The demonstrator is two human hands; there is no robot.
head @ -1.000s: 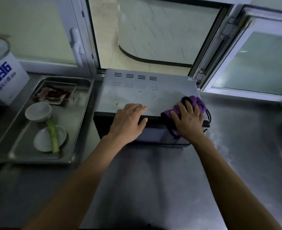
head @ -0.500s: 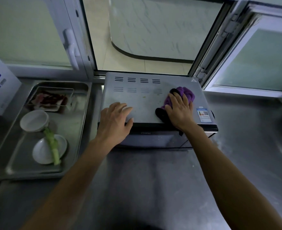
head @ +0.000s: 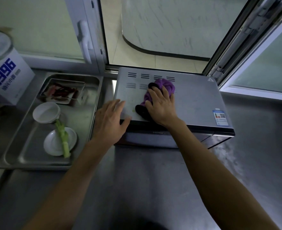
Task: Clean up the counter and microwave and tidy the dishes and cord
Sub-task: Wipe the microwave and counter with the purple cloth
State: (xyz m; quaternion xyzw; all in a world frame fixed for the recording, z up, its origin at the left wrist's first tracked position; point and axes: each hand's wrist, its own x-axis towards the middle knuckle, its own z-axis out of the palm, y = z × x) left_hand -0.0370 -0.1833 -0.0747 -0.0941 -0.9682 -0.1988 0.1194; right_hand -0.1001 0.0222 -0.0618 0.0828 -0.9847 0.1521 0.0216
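Note:
A grey microwave (head: 195,100) stands on the steel counter (head: 153,180) below an open window. My right hand (head: 161,107) presses a purple and black cloth (head: 166,84) flat onto the middle of the microwave's top. My left hand (head: 111,119) lies spread on the top's front left corner, holding nothing. Small yellowish spots show on the top near the cloth. To the left a steel tray (head: 20,146) holds a white bowl (head: 46,112), a white plate (head: 54,145) with a green vegetable stalk (head: 63,138), and a small dish of meat scraps (head: 62,92). No cord is in view.
A white box printed "1996" (head: 6,80) stands at the far left with a round lid on it. The window frame with its handle (head: 85,40) rises behind the tray. An open window sash (head: 261,63) juts over the counter at the right.
My right hand has slid the cloth from the microwave's front right edge leftward and back to the middle of its top. My left hand shifted left to the front left corner.

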